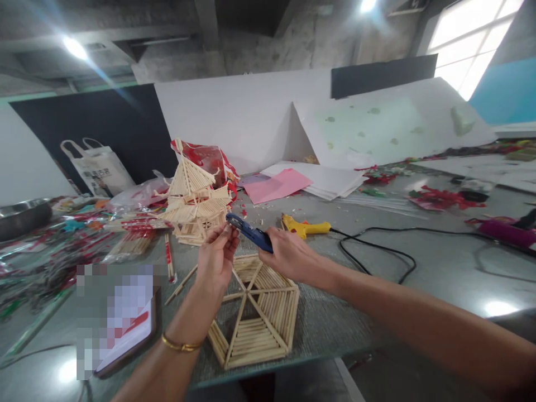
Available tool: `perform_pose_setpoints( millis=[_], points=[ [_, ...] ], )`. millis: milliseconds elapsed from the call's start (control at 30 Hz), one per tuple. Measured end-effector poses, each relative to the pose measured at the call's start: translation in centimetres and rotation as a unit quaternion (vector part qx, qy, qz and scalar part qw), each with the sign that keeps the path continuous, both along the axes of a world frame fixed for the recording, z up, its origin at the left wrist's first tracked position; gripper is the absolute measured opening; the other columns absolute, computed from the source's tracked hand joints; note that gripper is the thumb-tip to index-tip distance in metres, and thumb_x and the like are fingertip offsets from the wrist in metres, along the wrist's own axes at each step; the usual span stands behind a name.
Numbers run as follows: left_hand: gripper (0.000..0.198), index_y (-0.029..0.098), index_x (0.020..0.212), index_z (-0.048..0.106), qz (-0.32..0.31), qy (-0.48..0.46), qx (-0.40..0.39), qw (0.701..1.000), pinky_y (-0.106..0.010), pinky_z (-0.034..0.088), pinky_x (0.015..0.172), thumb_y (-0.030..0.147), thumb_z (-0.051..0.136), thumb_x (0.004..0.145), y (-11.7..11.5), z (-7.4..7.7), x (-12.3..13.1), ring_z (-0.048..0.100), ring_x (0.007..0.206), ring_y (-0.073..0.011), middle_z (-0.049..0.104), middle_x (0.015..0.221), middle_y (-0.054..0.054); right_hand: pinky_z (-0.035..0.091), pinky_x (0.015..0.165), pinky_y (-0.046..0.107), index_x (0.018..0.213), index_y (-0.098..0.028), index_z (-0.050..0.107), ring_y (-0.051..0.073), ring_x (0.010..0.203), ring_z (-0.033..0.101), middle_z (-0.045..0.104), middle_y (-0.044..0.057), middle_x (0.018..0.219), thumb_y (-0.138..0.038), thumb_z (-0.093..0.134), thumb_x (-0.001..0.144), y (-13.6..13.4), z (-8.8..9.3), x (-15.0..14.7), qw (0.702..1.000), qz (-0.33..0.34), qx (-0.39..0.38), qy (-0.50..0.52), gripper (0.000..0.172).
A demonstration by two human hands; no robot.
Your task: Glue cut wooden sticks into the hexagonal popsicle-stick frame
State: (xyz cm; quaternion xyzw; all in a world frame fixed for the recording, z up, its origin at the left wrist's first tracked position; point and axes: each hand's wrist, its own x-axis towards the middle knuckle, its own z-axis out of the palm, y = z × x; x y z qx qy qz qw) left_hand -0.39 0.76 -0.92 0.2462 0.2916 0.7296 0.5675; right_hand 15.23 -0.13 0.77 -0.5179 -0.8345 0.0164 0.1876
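My right hand (pixel 288 258) is closed round the blue handles of a small cutter (pixel 250 230), whose tip points left toward my left hand. My left hand (pixel 216 251), with a gold bangle at the wrist, pinches a thin wooden stick (pixel 221 225) at the cutter's jaws. Both hands hover above a flat hexagonal panel of wooden sticks (pixel 255 315) lying near the table's front edge. Behind them stands a small tiered pagoda model of sticks (pixel 193 198).
A yellow glue gun (pixel 305 226) with a black cable (pixel 377 251) lies right of the hands. A phone (pixel 125 329) rests at front left. Loose sticks, plastic bags, pink paper (pixel 276 184), white boards and red scraps crowd the grey table (pixel 439 279).
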Motion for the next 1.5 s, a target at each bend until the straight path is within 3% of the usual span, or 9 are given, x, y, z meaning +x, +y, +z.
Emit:
perform_pose_setpoints(
  millis=[1500],
  points=[
    [0.013, 0.013, 0.072, 0.066, 0.052, 0.008, 0.013, 0.999, -0.018, 0.051, 0.066, 0.002, 0.066, 0.066, -0.35, 0.16, 0.48, 0.063, 0.063, -0.0074, 0.068, 0.07, -0.001, 0.031, 0.052, 0.023, 0.083, -0.013, 0.055, 0.015, 0.062, 0.056, 0.062, 0.007, 0.074, -0.031, 0.043, 0.08, -0.1, 0.21, -0.03, 0.999, 0.017, -0.03, 0.023, 0.021]
  ],
)
